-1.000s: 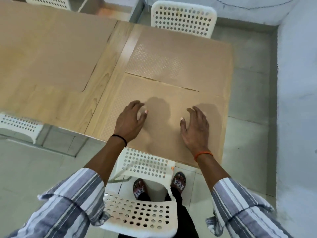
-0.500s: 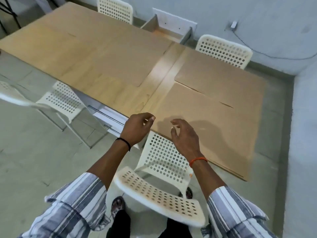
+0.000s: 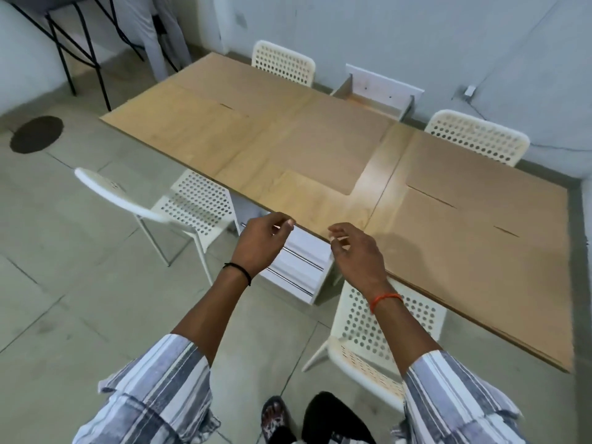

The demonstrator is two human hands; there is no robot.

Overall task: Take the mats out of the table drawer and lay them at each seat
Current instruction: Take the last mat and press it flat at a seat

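Both hands are loose and holding nothing, left hand (image 3: 259,243) and right hand (image 3: 357,256) hovering over the table (image 3: 307,197) edge.

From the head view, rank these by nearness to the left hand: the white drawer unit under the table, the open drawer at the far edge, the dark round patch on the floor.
Measured from the left hand:
1. White drawer unit, just beyond and below the hand, under the near table edge.
2. Dark round patch, on the floor far to the left.
3. Open drawer, at the table's far edge by the wall.
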